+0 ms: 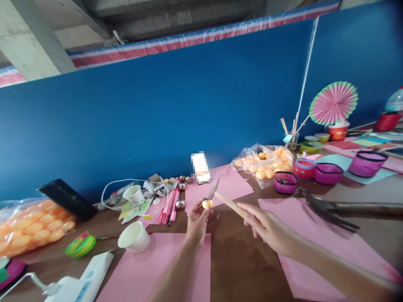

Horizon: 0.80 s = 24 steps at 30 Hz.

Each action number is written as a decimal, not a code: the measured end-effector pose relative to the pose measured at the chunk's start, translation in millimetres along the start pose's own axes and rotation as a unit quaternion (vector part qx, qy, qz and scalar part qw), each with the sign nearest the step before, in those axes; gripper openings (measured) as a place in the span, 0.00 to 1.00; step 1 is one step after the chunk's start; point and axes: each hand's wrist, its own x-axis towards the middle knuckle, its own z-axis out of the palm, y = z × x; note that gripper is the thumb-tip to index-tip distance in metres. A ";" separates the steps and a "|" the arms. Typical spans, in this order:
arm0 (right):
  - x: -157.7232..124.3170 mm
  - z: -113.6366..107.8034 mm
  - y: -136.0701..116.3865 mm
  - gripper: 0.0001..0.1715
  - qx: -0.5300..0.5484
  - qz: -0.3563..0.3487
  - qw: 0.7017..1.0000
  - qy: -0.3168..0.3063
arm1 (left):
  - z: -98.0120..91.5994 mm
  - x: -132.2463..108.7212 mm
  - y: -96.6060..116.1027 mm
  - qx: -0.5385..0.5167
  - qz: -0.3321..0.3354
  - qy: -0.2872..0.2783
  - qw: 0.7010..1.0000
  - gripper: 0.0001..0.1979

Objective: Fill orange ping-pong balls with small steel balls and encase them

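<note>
The small yellow-orange ball (208, 204) sits above the brown wood-look surface (239, 251), pinched upright between the thumb and fingers of my left hand (197, 223). A grey, pointed, blade-like piece (213, 189) rises just behind it; I cannot tell whether the two are joined. The fingers of my right hand (262, 224) are closed round the near end of a pale, slender wooden stick (231, 204), its far tip close to the blade-like piece.

The ball looks smooth and round, so I judge it could roll out of my narrow pinch if pushed from one side. If the grey piece is as sharp as its taper suggests, a slip could bring its edge against my left fingertips. The stick, held far from its tip, could skid off whatever it meets.

Beneath and beyond lies a flat, matt pink paper sheet (231, 176), easily creased by a dropped ball. To the left, a mirror-bright silver ball (180, 204) rests beside narrow pink paper strips (165, 209); being round, it could roll if knocked. Farther right, a crinkled clear plastic bag (267, 163) bulges with glossy orange balls, near a soft-sided purple bowl with a black rim (285, 183). Beyond my right hand lies a dark-headed claw hammer with a wooden handle (362, 209).
</note>
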 end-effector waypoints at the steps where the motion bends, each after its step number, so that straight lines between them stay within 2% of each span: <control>1: 0.2 0.4 0.6 0.24 0.000 0.000 1.000 -0.008 | -0.6 0.3 -0.3 -0.002 0.003 -0.003 1.000 0.19; 6: 1.9 3.2 4.9 0.25 0.016 0.010 1.000 0.021 | -1.4 -0.6 -0.3 0.004 0.004 -0.004 1.000 0.18; 10: 2.7 3.9 4.6 0.24 0.006 0.010 1.000 0.001 | 0.1 -1.3 0.9 0.006 0.005 -0.011 1.000 0.18; 14: 2.8 4.3 4.4 0.25 0.020 0.009 0.999 0.028 | 0.8 -1.3 1.9 0.001 0.013 -0.017 1.000 0.16; 19: 1.5 6.1 4.5 0.25 0.018 0.016 1.000 0.005 | 0.1 -0.9 2.0 -0.024 0.013 -0.019 0.999 0.20; 24: 0.8 7.8 1.6 0.26 0.019 0.012 0.999 0.028 | 0.4 -1.3 3.0 -0.030 0.004 -0.007 1.000 0.19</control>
